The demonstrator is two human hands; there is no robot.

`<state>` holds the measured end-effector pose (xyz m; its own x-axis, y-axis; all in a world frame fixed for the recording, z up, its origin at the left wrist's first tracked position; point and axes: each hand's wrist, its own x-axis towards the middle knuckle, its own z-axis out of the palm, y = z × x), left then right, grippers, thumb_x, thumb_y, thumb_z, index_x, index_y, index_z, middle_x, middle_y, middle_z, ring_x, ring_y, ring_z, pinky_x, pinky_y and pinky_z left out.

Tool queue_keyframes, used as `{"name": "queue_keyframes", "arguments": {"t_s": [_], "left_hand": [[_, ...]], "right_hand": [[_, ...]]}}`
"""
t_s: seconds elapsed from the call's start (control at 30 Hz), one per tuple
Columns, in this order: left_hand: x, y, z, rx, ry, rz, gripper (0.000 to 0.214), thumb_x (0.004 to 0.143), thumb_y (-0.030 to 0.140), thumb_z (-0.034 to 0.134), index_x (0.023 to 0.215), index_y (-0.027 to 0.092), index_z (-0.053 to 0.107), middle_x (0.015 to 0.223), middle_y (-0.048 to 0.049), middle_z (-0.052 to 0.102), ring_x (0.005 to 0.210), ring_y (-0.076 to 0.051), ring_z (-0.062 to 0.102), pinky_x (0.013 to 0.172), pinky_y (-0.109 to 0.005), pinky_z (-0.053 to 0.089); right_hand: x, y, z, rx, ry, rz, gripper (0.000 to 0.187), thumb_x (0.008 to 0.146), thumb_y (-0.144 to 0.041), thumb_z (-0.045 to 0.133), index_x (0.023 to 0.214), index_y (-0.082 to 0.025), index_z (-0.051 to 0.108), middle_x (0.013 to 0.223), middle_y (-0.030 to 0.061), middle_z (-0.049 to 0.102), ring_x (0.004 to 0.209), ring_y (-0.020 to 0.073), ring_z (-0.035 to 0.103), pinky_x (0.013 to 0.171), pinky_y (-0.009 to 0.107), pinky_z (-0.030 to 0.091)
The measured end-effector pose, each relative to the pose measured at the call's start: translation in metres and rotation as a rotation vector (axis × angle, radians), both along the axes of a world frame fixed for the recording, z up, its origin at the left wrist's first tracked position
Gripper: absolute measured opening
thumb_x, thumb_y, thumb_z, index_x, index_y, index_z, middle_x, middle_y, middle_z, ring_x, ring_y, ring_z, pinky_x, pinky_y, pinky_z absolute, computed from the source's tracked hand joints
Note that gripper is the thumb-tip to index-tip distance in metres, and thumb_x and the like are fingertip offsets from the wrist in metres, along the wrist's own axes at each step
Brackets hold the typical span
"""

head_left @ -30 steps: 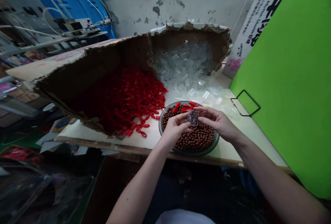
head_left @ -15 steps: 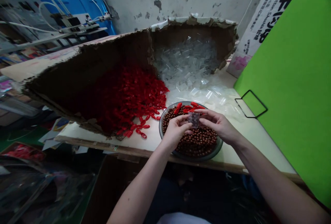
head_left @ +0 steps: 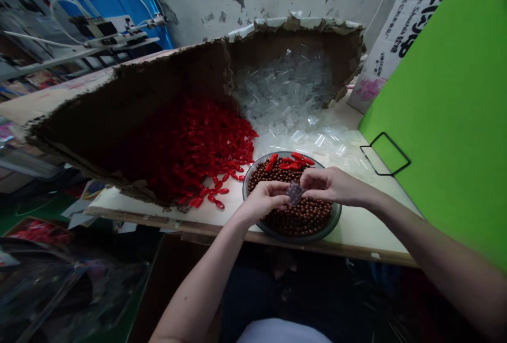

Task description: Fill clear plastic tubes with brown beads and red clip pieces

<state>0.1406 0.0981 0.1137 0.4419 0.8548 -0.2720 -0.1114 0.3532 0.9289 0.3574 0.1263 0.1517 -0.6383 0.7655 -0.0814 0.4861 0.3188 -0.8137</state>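
Above a round grey bowl [head_left: 336,220] full of brown beads [head_left: 304,221], my left hand [head_left: 266,199] pinches a small clear plastic case [head_left: 294,193] by its left side. My right hand [head_left: 330,186] has its thumb and fingertips closed at the case's right edge. What lies inside the case is too small to make out. Several red plastic pieces [head_left: 293,163] rest on the beads at the bowl's far rim, just beyond my fingers.
Left of the bowl, a torn cardboard box [head_left: 79,116] spills a heap of red pieces [head_left: 206,137]. Its right section holds clear plastic pieces [head_left: 285,89], which spread onto the white table [head_left: 364,227]. A green panel [head_left: 455,121] and a black wire frame [head_left: 386,154] stand at the right.
The clear case has tilted and sits slightly lower. My right hand's fingers have drawn together at its right edge, uncovering more of the red pieces. The view has shifted a little.
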Motion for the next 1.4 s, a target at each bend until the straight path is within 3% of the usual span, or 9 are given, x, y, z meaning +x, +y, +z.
{"name": "queue_keyframes", "arguments": {"t_s": [0.13, 0.33, 0.67, 0.8, 1.0, 1.13, 1.23, 1.4], "left_hand": [[-0.004, -0.001, 0.001, -0.011, 0.024, -0.055, 0.041, 0.060, 0.022, 0.077, 0.100, 0.011, 0.071, 0.091, -0.0092, 0.073, 0.073, -0.014, 0.064, 0.064, -0.023, 0.050], [-0.008, -0.002, 0.002, -0.013, -0.015, -0.044, 0.043, 0.060, 0.023, 0.078, 0.101, 0.012, 0.071, 0.091, -0.0092, 0.073, 0.072, -0.014, 0.064, 0.064, -0.022, 0.049], [-0.017, 0.000, 0.007, 0.067, 0.034, 0.017, 0.037, 0.064, 0.017, 0.074, 0.101, 0.014, 0.072, 0.096, -0.0082, 0.073, 0.073, -0.012, 0.064, 0.065, -0.021, 0.047], [-0.013, -0.002, 0.008, 0.042, -0.006, -0.006, 0.038, 0.064, 0.018, 0.074, 0.101, 0.014, 0.072, 0.094, -0.0079, 0.073, 0.074, -0.013, 0.065, 0.067, -0.022, 0.050], [-0.012, -0.002, 0.009, 0.041, 0.026, -0.045, 0.040, 0.063, 0.017, 0.074, 0.102, 0.014, 0.072, 0.091, -0.0085, 0.073, 0.072, -0.013, 0.064, 0.065, -0.021, 0.049], [-0.016, 0.000, 0.004, 0.039, 0.044, -0.005, 0.040, 0.063, 0.018, 0.074, 0.103, 0.015, 0.071, 0.094, -0.0082, 0.073, 0.074, -0.013, 0.065, 0.066, -0.022, 0.050], [-0.017, 0.000, 0.003, 0.034, 0.059, -0.010, 0.040, 0.064, 0.018, 0.073, 0.104, 0.015, 0.071, 0.094, -0.0079, 0.073, 0.074, -0.013, 0.065, 0.066, -0.022, 0.050], [-0.013, 0.002, 0.009, 0.070, 0.100, -0.078, 0.037, 0.067, 0.018, 0.069, 0.104, 0.015, 0.071, 0.093, -0.0078, 0.073, 0.071, -0.012, 0.065, 0.065, -0.021, 0.048]], "right_hand": [[-0.003, -0.003, 0.000, 0.003, -0.061, 0.058, 0.016, 0.078, -0.034, 0.061, 0.085, -0.019, 0.059, 0.077, 0.0005, 0.065, 0.066, 0.0130, 0.057, 0.059, 0.024, 0.044], [-0.006, -0.009, -0.008, 0.050, 0.004, -0.012, 0.017, 0.079, -0.034, 0.062, 0.087, -0.020, 0.059, 0.075, 0.0000, 0.064, 0.069, 0.0133, 0.058, 0.062, 0.025, 0.044], [-0.001, -0.009, -0.002, 0.047, 0.167, -0.132, 0.024, 0.075, -0.036, 0.068, 0.093, -0.021, 0.060, 0.087, 0.0028, 0.067, 0.076, 0.0152, 0.065, 0.072, 0.030, 0.052], [-0.010, -0.012, 0.000, 0.102, 0.139, -0.069, 0.028, 0.077, -0.033, 0.065, 0.102, -0.022, 0.062, 0.099, 0.0044, 0.068, 0.085, 0.0172, 0.067, 0.078, 0.032, 0.053], [-0.009, -0.009, 0.005, 0.158, -0.031, -0.019, 0.017, 0.076, -0.031, 0.064, 0.089, -0.021, 0.060, 0.083, 0.0007, 0.067, 0.071, 0.0141, 0.064, 0.064, 0.026, 0.050], [0.000, -0.009, 0.003, 0.133, -0.040, -0.057, 0.020, 0.077, -0.035, 0.065, 0.088, -0.021, 0.057, 0.076, -0.0003, 0.065, 0.068, 0.0142, 0.063, 0.061, 0.025, 0.048], [-0.002, -0.010, 0.002, 0.116, 0.003, -0.073, 0.025, 0.076, -0.035, 0.066, 0.096, -0.021, 0.057, 0.086, 0.0017, 0.067, 0.073, 0.0153, 0.065, 0.065, 0.027, 0.049], [-0.015, -0.007, 0.003, 0.160, -0.025, 0.035, 0.024, 0.077, -0.033, 0.064, 0.098, -0.022, 0.061, 0.096, 0.0030, 0.068, 0.083, 0.0170, 0.064, 0.072, 0.029, 0.049]]}}
